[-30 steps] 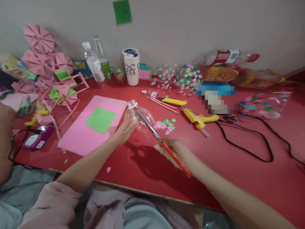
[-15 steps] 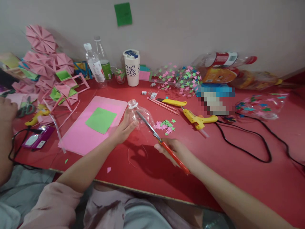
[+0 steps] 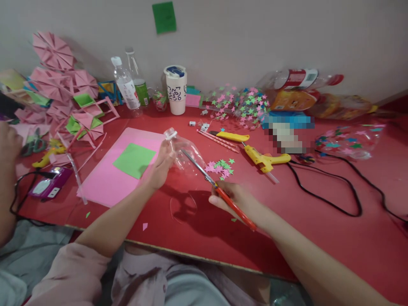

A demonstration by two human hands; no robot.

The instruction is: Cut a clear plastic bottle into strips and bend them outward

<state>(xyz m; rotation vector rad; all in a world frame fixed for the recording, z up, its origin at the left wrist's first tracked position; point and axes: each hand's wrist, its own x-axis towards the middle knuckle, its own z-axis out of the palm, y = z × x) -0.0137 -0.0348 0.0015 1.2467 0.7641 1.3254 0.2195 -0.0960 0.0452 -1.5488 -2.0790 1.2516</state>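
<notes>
My left hand (image 3: 162, 166) grips the clear top part of a plastic bottle (image 3: 188, 149) near its neck, which tilts up to the left. A pair of scissors with red handles (image 3: 234, 207) is in my right hand (image 3: 237, 197), with the blades lying against the bottle piece. How far the blades are parted I cannot tell. Beneath, a thin clear plastic ring (image 3: 184, 207) rests on the red table. Small pink and green paper stars (image 3: 222, 168) are heaped just right of the bottle piece.
Pink sheets (image 3: 105, 187) with a green square (image 3: 135, 160) lie left. A yellow glue gun (image 3: 266, 160), cutter (image 3: 232, 136) and black cable (image 3: 331, 207) lie right. Bottles (image 3: 127, 90) and a tumbler (image 3: 176, 91) stand behind. Another person's hand (image 3: 9, 142) is at far left.
The bottle piece has turned and its neck has shifted left in my left hand. My left thumb has moved back towards the neck. The scissors have barely moved.
</notes>
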